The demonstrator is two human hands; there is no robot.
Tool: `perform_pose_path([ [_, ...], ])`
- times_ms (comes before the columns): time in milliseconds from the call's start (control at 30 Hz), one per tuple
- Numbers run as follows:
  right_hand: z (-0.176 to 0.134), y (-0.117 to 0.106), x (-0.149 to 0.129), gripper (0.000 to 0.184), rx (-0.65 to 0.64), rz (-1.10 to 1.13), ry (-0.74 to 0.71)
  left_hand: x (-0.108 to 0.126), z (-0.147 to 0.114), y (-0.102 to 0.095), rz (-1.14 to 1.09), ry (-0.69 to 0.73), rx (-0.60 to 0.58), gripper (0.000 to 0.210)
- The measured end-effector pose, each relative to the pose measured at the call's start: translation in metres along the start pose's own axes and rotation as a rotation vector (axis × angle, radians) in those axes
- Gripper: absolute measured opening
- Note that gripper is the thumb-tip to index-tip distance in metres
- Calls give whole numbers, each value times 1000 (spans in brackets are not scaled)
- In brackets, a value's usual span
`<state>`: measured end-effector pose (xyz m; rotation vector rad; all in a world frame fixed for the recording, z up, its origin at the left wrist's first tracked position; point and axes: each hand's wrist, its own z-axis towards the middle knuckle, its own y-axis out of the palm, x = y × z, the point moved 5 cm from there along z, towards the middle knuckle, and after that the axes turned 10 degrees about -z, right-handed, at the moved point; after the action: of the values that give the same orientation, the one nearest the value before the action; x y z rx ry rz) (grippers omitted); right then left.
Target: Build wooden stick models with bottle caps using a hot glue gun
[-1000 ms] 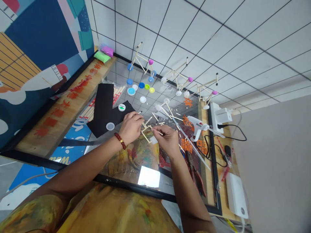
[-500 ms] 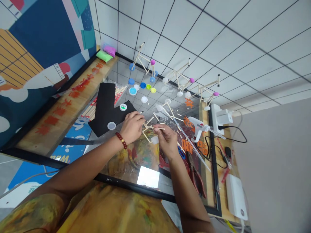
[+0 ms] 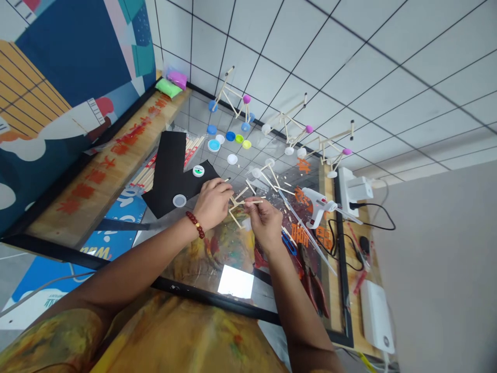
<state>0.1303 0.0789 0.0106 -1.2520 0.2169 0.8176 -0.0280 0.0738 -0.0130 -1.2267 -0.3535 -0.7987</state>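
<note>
My left hand [image 3: 213, 203], a beaded bracelet [image 3: 195, 225] at its wrist, has its fingers closed around one end of a small frame of glued wooden sticks [image 3: 235, 217]. A dark-tipped end pokes out above those fingers. From the right, my right hand [image 3: 267, 224] pinches a short wooden stick [image 3: 254, 201] between thumb and fingers, its left end at the frame. Whether the two are touching or joined I cannot tell. A whitish cap [image 3: 247, 224] is partly hidden beside my right hand. Just beyond the hands lies another stick frame with white caps [image 3: 269, 163].
Along the far side stand several stick models with cap wheels and purple balls [image 3: 247, 99]. Loose caps [image 3: 214, 145], black card [image 3: 167, 166] and bundled sticks [image 3: 144, 178] lie left. At right are a glue gun [image 3: 317, 206], its cable, pliers [image 3: 313, 285] and a power strip [image 3: 349, 189].
My right hand has shifted slightly, and the stick in it now lies more level, close to the frame. The left hand keeps its hold. The view has moved a little.
</note>
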Motion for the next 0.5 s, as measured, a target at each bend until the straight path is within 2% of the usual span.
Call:
perform_pose_path([
  [500,-1,1,-1,19,50,-191,-46,-1,0,0,-14,-15,-11,34],
])
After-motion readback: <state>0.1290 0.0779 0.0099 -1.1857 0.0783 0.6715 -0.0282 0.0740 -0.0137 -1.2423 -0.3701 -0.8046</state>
